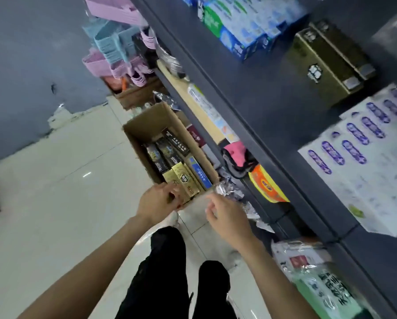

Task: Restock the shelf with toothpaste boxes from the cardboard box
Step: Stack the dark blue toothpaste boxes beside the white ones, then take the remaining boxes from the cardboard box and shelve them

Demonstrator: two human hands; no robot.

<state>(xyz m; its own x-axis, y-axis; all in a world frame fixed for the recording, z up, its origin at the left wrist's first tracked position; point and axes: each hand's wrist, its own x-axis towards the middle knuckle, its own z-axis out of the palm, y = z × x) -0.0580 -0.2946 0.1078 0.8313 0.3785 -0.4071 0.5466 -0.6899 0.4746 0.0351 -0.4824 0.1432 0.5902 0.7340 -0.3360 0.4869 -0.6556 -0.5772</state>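
Toothpaste boxes blurred; left hand covers gold box.

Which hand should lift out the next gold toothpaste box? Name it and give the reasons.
Left. The left hand is already at the near end of the gold toothpaste boxes in the cardboard box, fingers curled toward them. The right hand hangs outside the near right corner, holding nothing.
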